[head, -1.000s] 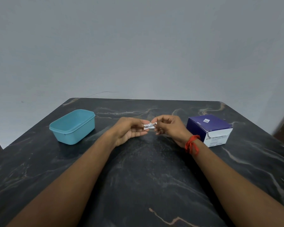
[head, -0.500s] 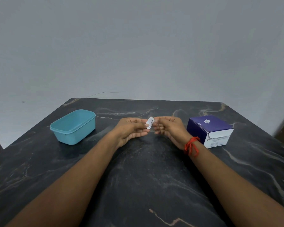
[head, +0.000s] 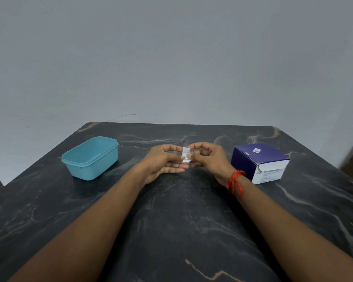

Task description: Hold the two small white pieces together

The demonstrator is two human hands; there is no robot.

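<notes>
A small white packet [head: 185,154] is held up on end between the two hands, a little above the middle of the dark marble table [head: 171,231]. It is pinched on its left side by the thumb and fingers of the left hand [head: 163,162]. Its right side is pinched by the thumb and first finger of the right hand [head: 209,157]. The other fingers of both hands are loosely curled. The fingertips of the two hands are almost touching across the packet. What is printed on the packet is too small to be read.

A red thread [head: 235,181] is tied round the right wrist. Both forearms are stretched out over the near part of the table.

A light blue plastic tub [head: 90,157] is seen near the far left corner, with no lid on it. A dark blue and white cardboard box [head: 260,161] is seen near the far right corner, just beside the right wrist. A plain grey wall [head: 171,58] is seen behind the far edge.
</notes>
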